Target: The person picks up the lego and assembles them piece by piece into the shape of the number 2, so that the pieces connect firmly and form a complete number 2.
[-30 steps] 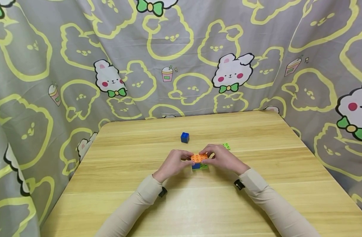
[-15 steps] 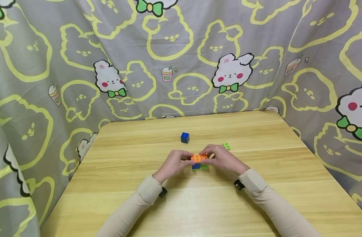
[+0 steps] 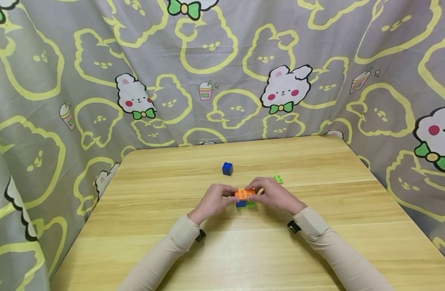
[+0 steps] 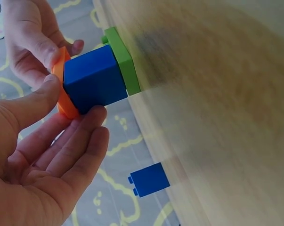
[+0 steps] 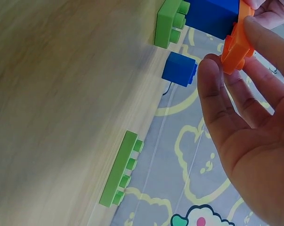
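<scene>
Fingers pinching orange plate, adjoining blue block

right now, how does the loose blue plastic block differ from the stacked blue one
The loose blue plastic block has bare studs; an orange plastic plate covers the stacked blue plastic block. The loose block sits on the wooden table, the stacked one on a green plastic plate. Both are blue.

Cartoon-print curtain behind wooden table

Smooth plastic orange brick
</scene>
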`<state>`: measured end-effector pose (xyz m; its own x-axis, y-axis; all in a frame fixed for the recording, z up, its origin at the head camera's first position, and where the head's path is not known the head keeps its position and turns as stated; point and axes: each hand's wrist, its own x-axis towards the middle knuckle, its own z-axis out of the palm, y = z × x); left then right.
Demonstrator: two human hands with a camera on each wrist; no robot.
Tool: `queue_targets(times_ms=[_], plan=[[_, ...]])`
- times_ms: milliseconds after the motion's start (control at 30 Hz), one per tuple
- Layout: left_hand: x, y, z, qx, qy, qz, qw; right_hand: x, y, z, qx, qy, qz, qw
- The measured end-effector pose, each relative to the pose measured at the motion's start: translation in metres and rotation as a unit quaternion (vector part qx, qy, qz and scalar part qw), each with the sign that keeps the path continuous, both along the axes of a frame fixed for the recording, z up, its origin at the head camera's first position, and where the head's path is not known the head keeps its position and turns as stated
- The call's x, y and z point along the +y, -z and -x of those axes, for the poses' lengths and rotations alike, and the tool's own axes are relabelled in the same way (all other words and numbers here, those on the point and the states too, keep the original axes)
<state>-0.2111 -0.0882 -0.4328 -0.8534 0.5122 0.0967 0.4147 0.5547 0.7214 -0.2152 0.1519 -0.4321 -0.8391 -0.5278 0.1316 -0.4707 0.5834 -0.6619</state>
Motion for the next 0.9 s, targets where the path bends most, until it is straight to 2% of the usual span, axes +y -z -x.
queue_targets(times_ms=[300, 567, 900], plan=[[0.0006, -0.0007, 0.0001, 0.0, 0.003, 0.001, 1.0, -0.0003, 0.0004, 0.0004, 0.007, -0.005, -0.001, 1.0], [0.0016, 0.0001, 0.0002, -0.01, -0.008, 0.004, 0.9999, -0.0009, 0.0008, 0.001, 0.004, 0.001, -0.006, 1.0], [0.0015, 0.0, -0.0001, -0.005, -0.001, 0.0, 1.0, -0.0006, 0.0002, 0.0004, -0.003, 0.0, -0.004, 1.0]])
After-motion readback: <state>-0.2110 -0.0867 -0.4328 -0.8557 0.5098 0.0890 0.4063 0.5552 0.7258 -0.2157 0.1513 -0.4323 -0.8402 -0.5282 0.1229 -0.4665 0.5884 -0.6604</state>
